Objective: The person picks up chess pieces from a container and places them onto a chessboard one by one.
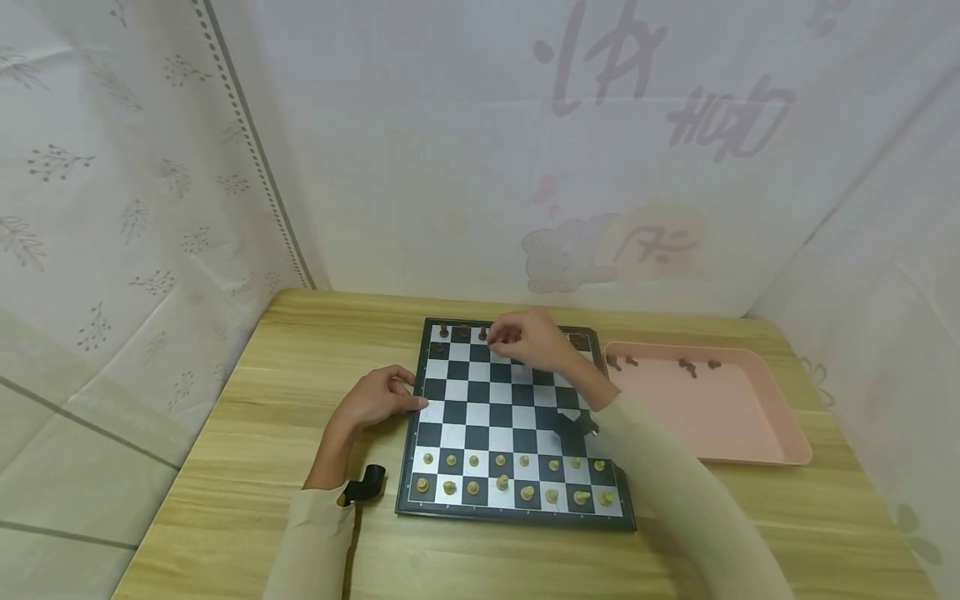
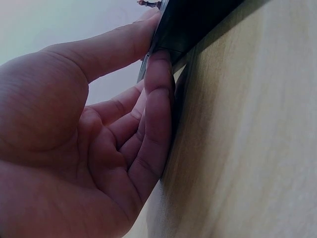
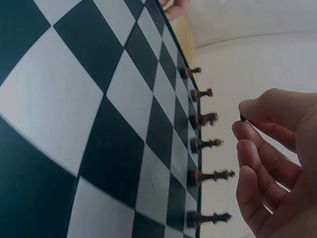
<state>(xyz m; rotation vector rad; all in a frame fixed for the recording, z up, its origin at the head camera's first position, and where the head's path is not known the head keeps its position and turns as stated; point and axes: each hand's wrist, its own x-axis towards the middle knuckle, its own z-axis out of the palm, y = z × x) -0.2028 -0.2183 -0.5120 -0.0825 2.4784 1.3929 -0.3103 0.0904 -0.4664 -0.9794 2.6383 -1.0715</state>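
My right hand (image 1: pixel 534 340) hovers over the far edge of the chessboard (image 1: pixel 491 400), fingers curled with thumb and forefinger pinched together; in the right wrist view a dark sliver shows at the fingertips (image 3: pixel 246 121), but I cannot tell what it is. That view shows what the head view blurs: six dark pieces (image 3: pixel 203 146) standing in a row along the board's far edge, just beside my fingers. My left hand (image 1: pixel 375 400) grips the board's left edge; the left wrist view shows the thumb on top and a finger (image 2: pixel 157 114) pressed along the rim, against the wooden table (image 1: pixel 300 350). On the near two rows I count sixteen light pieces (image 1: pixel 501 482). At the table's right edge lies a pink tray (image 1: pixel 757 433) holding four dark pieces (image 1: pixel 687 365) by its far rim.
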